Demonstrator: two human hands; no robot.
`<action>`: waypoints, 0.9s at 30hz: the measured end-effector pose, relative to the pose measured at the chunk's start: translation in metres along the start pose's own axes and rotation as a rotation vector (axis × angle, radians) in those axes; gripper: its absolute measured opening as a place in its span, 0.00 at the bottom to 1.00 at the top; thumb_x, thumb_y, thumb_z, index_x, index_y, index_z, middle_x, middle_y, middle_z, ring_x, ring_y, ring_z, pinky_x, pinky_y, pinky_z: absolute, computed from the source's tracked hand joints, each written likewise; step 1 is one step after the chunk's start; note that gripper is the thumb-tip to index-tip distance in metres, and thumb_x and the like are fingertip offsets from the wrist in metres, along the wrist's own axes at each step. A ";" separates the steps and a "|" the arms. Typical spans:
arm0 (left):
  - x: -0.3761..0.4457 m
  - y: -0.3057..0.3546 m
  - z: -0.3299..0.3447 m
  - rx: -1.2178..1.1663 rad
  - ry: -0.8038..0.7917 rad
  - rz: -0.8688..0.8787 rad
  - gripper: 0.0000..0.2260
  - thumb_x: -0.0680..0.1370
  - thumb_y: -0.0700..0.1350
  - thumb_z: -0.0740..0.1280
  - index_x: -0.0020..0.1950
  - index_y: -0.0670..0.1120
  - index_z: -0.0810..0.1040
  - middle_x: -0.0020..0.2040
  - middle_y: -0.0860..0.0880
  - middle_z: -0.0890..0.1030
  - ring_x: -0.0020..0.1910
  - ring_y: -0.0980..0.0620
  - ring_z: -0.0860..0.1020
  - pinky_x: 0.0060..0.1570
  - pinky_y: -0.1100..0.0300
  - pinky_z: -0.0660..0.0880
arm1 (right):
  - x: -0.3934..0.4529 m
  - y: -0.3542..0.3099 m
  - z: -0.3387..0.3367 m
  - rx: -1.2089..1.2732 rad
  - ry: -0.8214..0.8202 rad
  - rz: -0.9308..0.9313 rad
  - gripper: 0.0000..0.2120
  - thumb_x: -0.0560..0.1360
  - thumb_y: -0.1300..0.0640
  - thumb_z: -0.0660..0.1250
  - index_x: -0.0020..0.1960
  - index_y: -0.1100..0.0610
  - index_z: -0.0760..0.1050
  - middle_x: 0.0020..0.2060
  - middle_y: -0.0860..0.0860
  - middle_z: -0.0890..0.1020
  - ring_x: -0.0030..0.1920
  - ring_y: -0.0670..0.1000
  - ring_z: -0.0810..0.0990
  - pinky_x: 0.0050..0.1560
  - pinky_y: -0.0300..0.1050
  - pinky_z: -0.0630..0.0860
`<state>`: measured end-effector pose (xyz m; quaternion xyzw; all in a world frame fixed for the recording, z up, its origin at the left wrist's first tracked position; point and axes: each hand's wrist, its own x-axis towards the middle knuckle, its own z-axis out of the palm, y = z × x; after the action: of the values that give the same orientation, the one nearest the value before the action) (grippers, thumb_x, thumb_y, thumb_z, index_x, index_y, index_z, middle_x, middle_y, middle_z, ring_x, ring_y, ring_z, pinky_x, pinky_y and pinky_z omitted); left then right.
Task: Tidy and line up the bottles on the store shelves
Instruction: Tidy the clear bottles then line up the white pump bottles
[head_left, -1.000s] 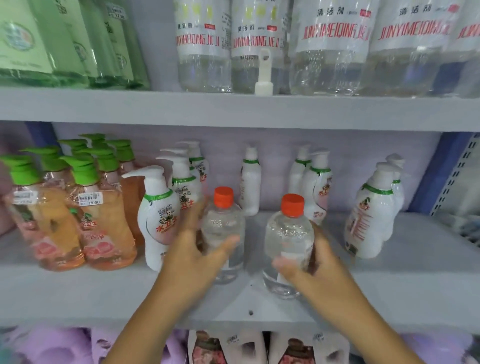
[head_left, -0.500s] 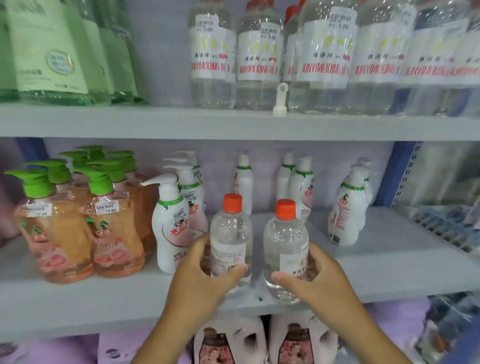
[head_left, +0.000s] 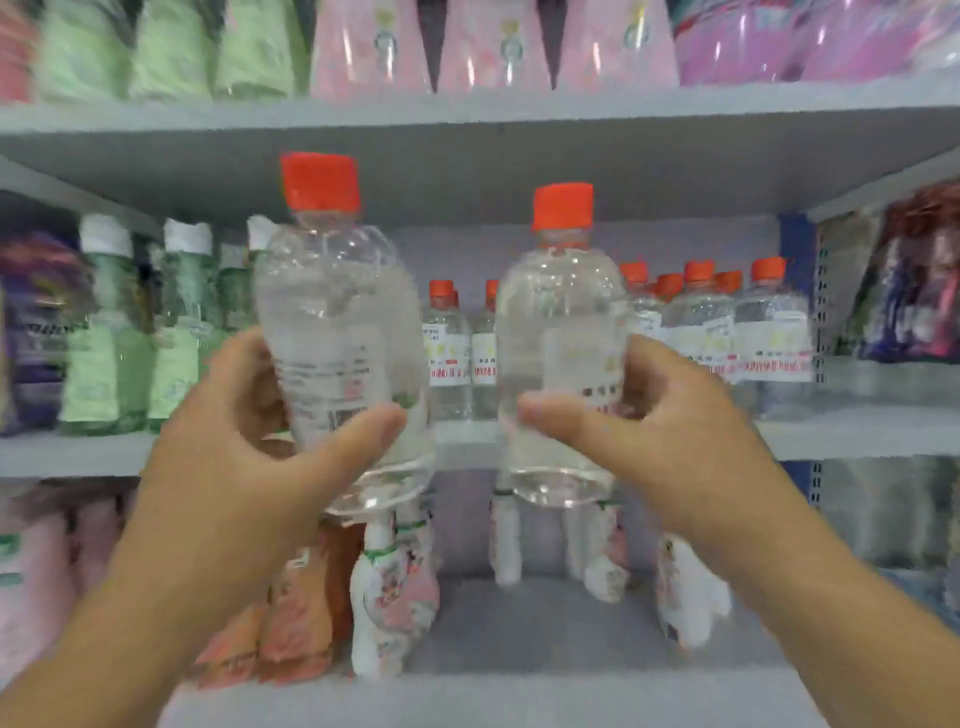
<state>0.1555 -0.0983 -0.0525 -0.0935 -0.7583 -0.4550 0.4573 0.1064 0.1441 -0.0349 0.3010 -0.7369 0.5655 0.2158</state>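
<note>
You are gripping one clear bottle (head_left: 337, 332) in your left hand (head_left: 249, 441), another (head_left: 561, 364) in your right hand (head_left: 660, 431). Both are waiting to join the matching row (head_left: 727, 332); neither is shelved yet.

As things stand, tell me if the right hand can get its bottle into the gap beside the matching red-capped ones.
Probably yes. The right hand holds its bottle level with that shelf, and the gap shows only two bottles set further back.

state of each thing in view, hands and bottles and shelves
left hand: grips left bottle
left bottle: lifted, capped, tilted slightly
right hand: grips right bottle
right bottle: lifted, capped, upright
clear bottles on shelf: standing, capped
green bottles: standing, capped
pump bottles: standing on lower shelf
</note>
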 end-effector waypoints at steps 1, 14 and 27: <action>0.012 0.002 -0.001 -0.015 0.003 -0.003 0.29 0.60 0.68 0.79 0.57 0.60 0.79 0.49 0.63 0.85 0.46 0.63 0.84 0.45 0.62 0.77 | 0.016 -0.007 0.001 -0.020 0.043 -0.038 0.23 0.62 0.41 0.80 0.55 0.45 0.81 0.46 0.36 0.86 0.45 0.36 0.84 0.43 0.31 0.79; 0.114 -0.056 0.044 0.084 -0.128 -0.208 0.25 0.70 0.61 0.77 0.58 0.53 0.71 0.48 0.59 0.78 0.44 0.60 0.77 0.44 0.57 0.76 | 0.115 0.012 0.062 -0.420 0.232 0.122 0.30 0.68 0.37 0.76 0.60 0.53 0.70 0.52 0.47 0.79 0.50 0.50 0.80 0.50 0.52 0.79; 0.128 -0.092 0.068 0.023 -0.253 -0.249 0.30 0.65 0.64 0.80 0.60 0.54 0.73 0.51 0.56 0.81 0.47 0.55 0.81 0.49 0.51 0.81 | 0.120 0.033 0.092 -0.604 0.312 0.132 0.46 0.69 0.44 0.80 0.75 0.57 0.57 0.54 0.52 0.80 0.49 0.51 0.80 0.42 0.46 0.77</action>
<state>-0.0090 -0.1327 -0.0199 -0.0503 -0.8206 -0.4841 0.2996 -0.0017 0.0379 -0.0036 0.0852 -0.8470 0.3737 0.3684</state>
